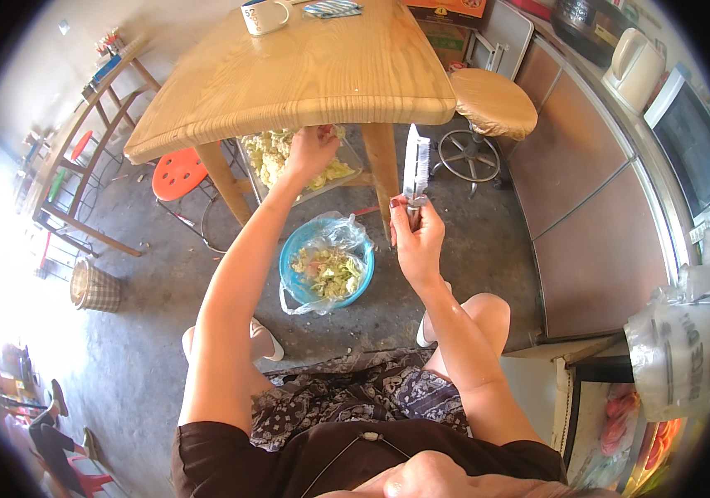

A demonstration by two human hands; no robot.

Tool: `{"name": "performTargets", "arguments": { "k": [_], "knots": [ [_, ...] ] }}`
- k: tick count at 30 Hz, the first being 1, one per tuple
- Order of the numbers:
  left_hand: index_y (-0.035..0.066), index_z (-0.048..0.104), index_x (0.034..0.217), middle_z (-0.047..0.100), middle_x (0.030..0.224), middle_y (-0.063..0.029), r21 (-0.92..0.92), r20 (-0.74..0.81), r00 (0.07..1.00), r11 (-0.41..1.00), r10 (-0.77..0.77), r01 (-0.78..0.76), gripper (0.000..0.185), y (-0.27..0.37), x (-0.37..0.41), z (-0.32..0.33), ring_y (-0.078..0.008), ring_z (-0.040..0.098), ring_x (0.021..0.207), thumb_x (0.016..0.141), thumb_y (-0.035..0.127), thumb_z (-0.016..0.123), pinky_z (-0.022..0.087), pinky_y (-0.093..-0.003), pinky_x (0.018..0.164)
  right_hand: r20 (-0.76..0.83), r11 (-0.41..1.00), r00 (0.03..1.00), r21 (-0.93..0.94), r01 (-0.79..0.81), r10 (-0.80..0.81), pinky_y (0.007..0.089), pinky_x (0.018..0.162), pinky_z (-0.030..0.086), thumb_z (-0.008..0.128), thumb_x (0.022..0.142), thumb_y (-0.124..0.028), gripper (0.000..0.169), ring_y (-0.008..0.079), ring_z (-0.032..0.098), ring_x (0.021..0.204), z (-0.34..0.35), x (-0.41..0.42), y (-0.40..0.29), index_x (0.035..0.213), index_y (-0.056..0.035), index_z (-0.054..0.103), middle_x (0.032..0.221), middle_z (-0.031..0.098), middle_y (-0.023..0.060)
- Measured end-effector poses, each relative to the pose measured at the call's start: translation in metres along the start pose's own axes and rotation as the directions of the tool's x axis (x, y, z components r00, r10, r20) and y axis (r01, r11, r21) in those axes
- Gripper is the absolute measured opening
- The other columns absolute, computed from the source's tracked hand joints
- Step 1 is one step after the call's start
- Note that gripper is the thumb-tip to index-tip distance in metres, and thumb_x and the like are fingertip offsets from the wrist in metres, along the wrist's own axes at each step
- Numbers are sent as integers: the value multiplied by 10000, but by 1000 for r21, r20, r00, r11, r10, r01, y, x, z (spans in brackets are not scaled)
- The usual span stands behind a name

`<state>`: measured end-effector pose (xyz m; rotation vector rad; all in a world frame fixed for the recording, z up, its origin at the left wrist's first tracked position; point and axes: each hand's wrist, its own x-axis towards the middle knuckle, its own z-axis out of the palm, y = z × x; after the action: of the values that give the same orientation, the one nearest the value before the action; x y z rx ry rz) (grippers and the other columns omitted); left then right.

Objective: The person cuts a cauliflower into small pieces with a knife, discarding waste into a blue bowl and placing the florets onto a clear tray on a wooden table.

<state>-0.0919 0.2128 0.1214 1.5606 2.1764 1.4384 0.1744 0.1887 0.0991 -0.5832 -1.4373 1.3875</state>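
Note:
My left hand (314, 149) reaches under the table's near edge, at a clear tray (330, 192) heaped with cauliflower pieces (265, 155). Its fingers are bent, partly hidden by the tabletop; whether they hold a piece cannot be told. My right hand (418, 233) is raised right of the near table leg, shut on the handle of a bladed tool (416, 163). The tool points up and has a flat pale blade with a jagged right side. Between and below the hands, a blue basin (285, 249) lined with a clear plastic bag stands on the floor, holding cauliflower trimmings and leaves (330, 274).
The wooden table (311, 68) bears a mug (265, 17) and a striped packet (332, 8). A red stool (181, 174) stands left, a covered round stool (495, 103) right. Cabinets (591, 236) line the right side. A checked bin (103, 291) stands left; another person's legs (56, 436) show lower left.

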Motion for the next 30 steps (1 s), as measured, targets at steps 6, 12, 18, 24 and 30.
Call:
{"name": "performTargets", "arguments": {
  "k": [6, 12, 18, 24, 30],
  "knots": [
    [-9, 513, 1061, 654, 978, -125, -648, 160, 977, 731, -144, 214, 183, 31, -95, -30, -261, 700, 906, 926, 112, 533, 583, -344, 739, 108, 996, 991, -52, -76, 82, 220, 507, 376, 657, 945, -112, 136, 27, 457, 560, 12, -12, 4, 970, 18, 624, 669, 556, -29],
    [6, 502, 1105, 632, 1008, -106, -781, 334, 912, 472, -239, 409, 155, 33, -180, -42, -248, 698, 890, 996, 111, 466, 596, -365, 726, 285, 952, 909, -48, -302, 303, 227, 483, 371, 704, 922, -142, 184, 31, 465, 545, 29, -23, -1, 1011, 11, 653, 691, 578, -24],
    [1, 557, 1053, 637, 867, -35, -724, 295, 928, 581, -226, 372, 183, 24, -210, -33, -89, 613, 744, 999, 172, 594, 515, -256, 690, 418, 925, 827, -112, -363, 375, 220, 523, 393, 752, 888, -157, 225, 37, 494, 588, 42, -32, 3, 1027, -1, 668, 698, 587, -35],
    [-1, 580, 1072, 655, 970, -50, -744, 359, 920, 547, -157, 384, 149, -2, -221, -30, -125, 627, 855, 978, 111, 610, 534, -296, 756, 409, 935, 845, -228, -272, 346, 235, 530, 420, 750, 874, -101, 182, 52, 528, 594, 47, -34, 7, 981, 10, 653, 701, 600, -15],
    [-27, 590, 1068, 666, 962, -66, -771, 306, 938, 536, -164, 345, 138, -6, -225, -30, -121, 621, 836, 959, 53, 620, 520, -280, 747, 448, 932, 821, -239, -272, 354, 238, 538, 435, 717, 887, -49, 129, 58, 552, 595, 49, -34, 5, 973, 24, 654, 713, 621, 5]
  ]
}}
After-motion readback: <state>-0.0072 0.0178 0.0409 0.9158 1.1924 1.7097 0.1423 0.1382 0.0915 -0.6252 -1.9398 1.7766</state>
